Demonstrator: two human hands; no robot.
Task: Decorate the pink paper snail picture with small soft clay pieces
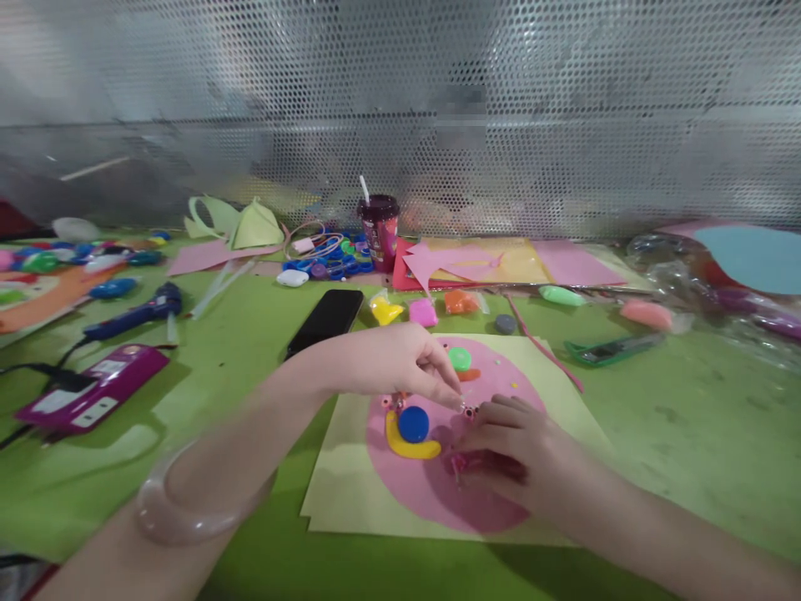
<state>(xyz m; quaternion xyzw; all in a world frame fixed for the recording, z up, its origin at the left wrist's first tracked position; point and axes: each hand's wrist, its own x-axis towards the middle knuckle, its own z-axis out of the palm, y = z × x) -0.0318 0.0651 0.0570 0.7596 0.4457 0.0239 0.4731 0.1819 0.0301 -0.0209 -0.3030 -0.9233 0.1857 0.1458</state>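
My left hand reaches over a pink paper round with thumb and forefinger pinched together; what lies between the tips is too small to name. Just below them is a pair of small googly eyes. My right hand curls its fingers around a pink clay piece, mostly hidden by the hand. Left of it lies a clay snail with a yellow body, a blue disc shell and googly eyes. Farther up sits a green clay disc on an orange strip.
Pale yellow sheets lie beneath the round. Beyond are a black phone, yellow clay, orange clay and a lidded cup. A glue gun and purple power strip are left, a green cutter right.
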